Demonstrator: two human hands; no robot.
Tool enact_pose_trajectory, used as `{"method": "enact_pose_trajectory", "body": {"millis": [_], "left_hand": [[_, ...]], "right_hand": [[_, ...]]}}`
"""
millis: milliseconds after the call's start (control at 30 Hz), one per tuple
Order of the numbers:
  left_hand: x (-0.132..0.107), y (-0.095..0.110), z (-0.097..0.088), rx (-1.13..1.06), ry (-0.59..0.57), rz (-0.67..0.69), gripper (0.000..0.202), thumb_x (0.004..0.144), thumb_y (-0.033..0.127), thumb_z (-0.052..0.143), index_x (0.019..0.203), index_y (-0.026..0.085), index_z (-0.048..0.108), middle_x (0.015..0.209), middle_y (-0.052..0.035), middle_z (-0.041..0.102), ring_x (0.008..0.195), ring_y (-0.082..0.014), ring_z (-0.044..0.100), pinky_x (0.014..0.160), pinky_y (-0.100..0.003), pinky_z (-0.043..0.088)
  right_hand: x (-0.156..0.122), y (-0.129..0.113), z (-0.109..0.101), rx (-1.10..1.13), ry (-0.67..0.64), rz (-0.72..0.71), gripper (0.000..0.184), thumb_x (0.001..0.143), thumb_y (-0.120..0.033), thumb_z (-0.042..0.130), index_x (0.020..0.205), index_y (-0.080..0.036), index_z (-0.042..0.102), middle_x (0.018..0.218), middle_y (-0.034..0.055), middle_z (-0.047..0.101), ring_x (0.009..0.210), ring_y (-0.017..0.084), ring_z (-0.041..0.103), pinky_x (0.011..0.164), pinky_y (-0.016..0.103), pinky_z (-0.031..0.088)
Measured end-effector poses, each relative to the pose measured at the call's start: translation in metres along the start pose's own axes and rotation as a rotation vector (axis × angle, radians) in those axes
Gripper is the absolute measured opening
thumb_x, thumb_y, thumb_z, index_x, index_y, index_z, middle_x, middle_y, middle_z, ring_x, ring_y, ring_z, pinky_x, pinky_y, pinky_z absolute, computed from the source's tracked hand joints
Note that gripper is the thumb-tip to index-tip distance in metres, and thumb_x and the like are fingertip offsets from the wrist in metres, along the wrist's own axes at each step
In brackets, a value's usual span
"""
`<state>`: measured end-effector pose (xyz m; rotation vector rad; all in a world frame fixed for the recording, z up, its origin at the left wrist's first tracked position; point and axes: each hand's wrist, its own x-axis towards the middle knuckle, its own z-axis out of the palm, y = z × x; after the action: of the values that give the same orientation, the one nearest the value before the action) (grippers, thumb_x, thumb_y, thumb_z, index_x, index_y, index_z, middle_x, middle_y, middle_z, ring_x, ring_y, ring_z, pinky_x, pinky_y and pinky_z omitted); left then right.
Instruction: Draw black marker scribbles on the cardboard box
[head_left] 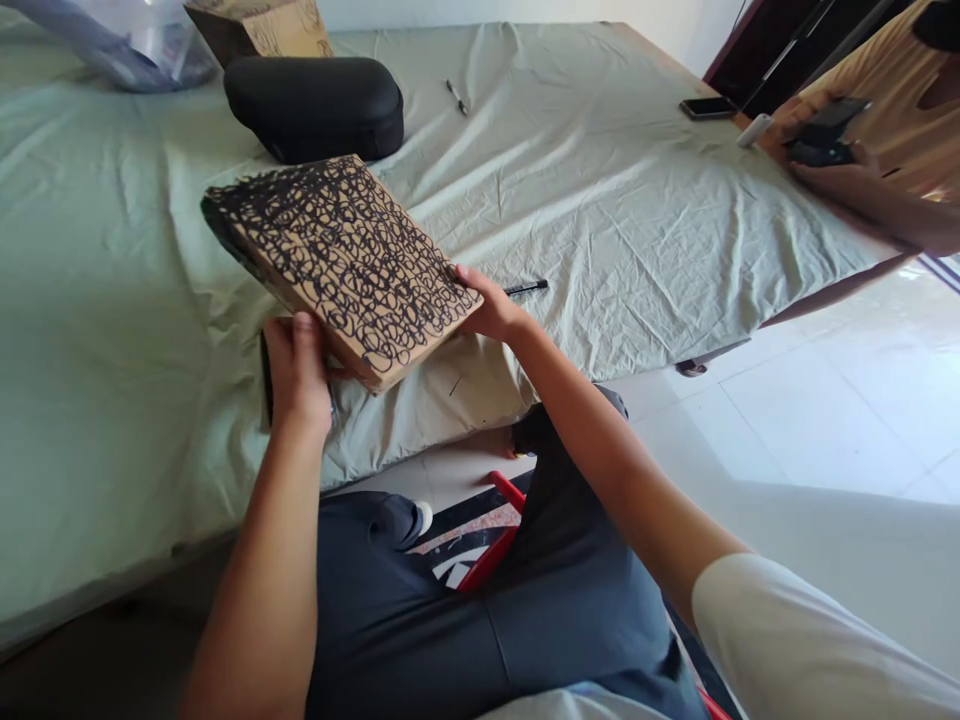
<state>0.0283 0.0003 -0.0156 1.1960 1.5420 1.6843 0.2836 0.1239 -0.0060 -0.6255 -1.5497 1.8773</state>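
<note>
A flat cardboard box [341, 260] covered in black scribbled loops is held tilted above the near edge of a table draped in a pale green sheet [600, 180]. My left hand [298, 375] grips its near corner from below. My right hand [491, 305] holds its right edge. A black marker [526, 288] lies on the sheet just right of my right hand.
A black padded case [315, 105] lies behind the box, with another cardboard box [262, 25] and a clear plastic bag [112, 40] further back. A pen [457, 96] and a phone [707, 107] lie on the sheet. Another person's hands [825, 150] hold a dark device at the right.
</note>
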Motion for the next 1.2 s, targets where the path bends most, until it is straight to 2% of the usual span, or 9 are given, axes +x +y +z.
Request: {"method": "enact_pose_trajectory", "body": {"millis": [100, 200, 333, 500, 600, 733, 867, 1067, 1200], "left_hand": [[-0.003, 0.004, 0.004, -0.05, 0.039, 0.003, 0.078, 0.078, 0.086, 0.086, 0.103, 0.025, 0.043, 0.093, 0.0018, 0.051, 0.063, -0.0103, 0.048, 0.04, -0.022, 0.031], [-0.006, 0.013, 0.01, -0.108, 0.04, 0.033, 0.073, 0.079, 0.076, 0.09, 0.098, 0.026, 0.041, 0.083, 0.007, 0.044, 0.058, -0.0068, 0.038, 0.041, -0.023, 0.022], [-0.009, 0.022, 0.015, -0.16, 0.01, 0.025, 0.068, 0.079, 0.065, 0.094, 0.094, 0.026, 0.042, 0.075, 0.0091, 0.043, 0.055, -0.0062, 0.036, 0.043, -0.024, 0.021], [-0.007, 0.024, 0.018, -0.214, 0.003, 0.011, 0.064, 0.08, 0.06, 0.096, 0.093, 0.025, 0.044, 0.072, 0.0097, 0.045, 0.052, -0.005, 0.036, 0.042, -0.024, 0.017], [-0.005, 0.023, 0.019, -0.242, 0.006, -0.006, 0.062, 0.081, 0.057, 0.095, 0.093, 0.025, 0.044, 0.069, 0.0102, 0.046, 0.05, -0.005, 0.036, 0.04, -0.023, 0.014], [-0.004, 0.023, 0.018, -0.276, 0.022, -0.061, 0.05, 0.087, 0.043, 0.09, 0.094, 0.026, 0.044, 0.064, 0.0122, 0.043, 0.045, -0.0048, 0.03, 0.038, -0.023, 0.009], [-0.004, 0.026, 0.017, -0.321, 0.021, -0.149, 0.048, 0.088, 0.041, 0.086, 0.092, 0.026, 0.041, 0.062, 0.0129, 0.04, 0.043, -0.0038, 0.027, 0.04, -0.024, 0.006], [-0.011, 0.036, 0.023, -0.369, -0.033, -0.279, 0.055, 0.076, 0.054, 0.093, 0.088, 0.025, 0.046, 0.066, 0.0098, 0.046, 0.045, -0.0051, 0.033, 0.041, -0.021, 0.018], [-0.015, 0.035, 0.026, -0.399, -0.019, -0.302, 0.057, 0.076, 0.057, 0.093, 0.089, 0.026, 0.047, 0.067, 0.008, 0.051, 0.05, -0.0082, 0.044, 0.044, -0.022, 0.026]], "right_hand": [[-0.005, -0.008, -0.017, 0.114, -0.085, 0.125, 0.071, 0.089, -0.089, 0.057, 0.112, -0.022, 0.068, 0.103, 0.0122, 0.081, 0.103, 0.034, 0.079, 0.098, 0.059, 0.069], [-0.009, -0.012, -0.027, 0.101, -0.107, 0.23, 0.077, 0.091, -0.097, 0.051, 0.104, -0.022, 0.065, 0.095, 0.0106, 0.078, 0.104, 0.034, 0.076, 0.092, 0.059, 0.067], [-0.015, -0.009, -0.03, 0.066, -0.054, 0.231, 0.081, 0.095, -0.099, 0.044, 0.102, -0.022, 0.065, 0.091, 0.0078, 0.075, 0.104, 0.032, 0.075, 0.091, 0.055, 0.066], [-0.016, -0.005, -0.03, 0.122, -0.267, 0.375, 0.097, 0.077, -0.114, 0.038, 0.099, -0.023, 0.066, 0.095, 0.0145, 0.078, 0.093, 0.037, 0.078, 0.076, 0.059, 0.069], [-0.014, -0.005, -0.031, 0.07, -0.19, 0.349, 0.098, 0.074, -0.115, 0.041, 0.099, -0.024, 0.066, 0.096, 0.0159, 0.079, 0.092, 0.04, 0.079, 0.074, 0.06, 0.07], [-0.012, -0.005, -0.028, -0.028, -0.045, 0.256, 0.091, 0.078, -0.108, 0.051, 0.109, -0.024, 0.067, 0.094, 0.0131, 0.08, 0.085, 0.036, 0.079, 0.077, 0.058, 0.07], [-0.011, -0.006, -0.026, 0.017, -0.207, 0.269, 0.087, 0.082, -0.099, 0.053, 0.115, -0.02, 0.069, 0.087, 0.0121, 0.078, 0.079, 0.033, 0.079, 0.075, 0.054, 0.07], [-0.007, -0.004, -0.031, 0.098, -0.202, 0.209, 0.071, 0.112, -0.072, 0.021, 0.141, -0.018, 0.058, 0.087, 0.007, 0.076, 0.074, 0.027, 0.08, 0.066, 0.042, 0.072], [-0.008, -0.003, -0.033, 0.127, -0.224, 0.186, 0.062, 0.116, -0.054, 0.015, 0.154, -0.018, 0.048, 0.093, 0.0074, 0.077, 0.078, 0.027, 0.082, 0.062, 0.038, 0.072]]}}
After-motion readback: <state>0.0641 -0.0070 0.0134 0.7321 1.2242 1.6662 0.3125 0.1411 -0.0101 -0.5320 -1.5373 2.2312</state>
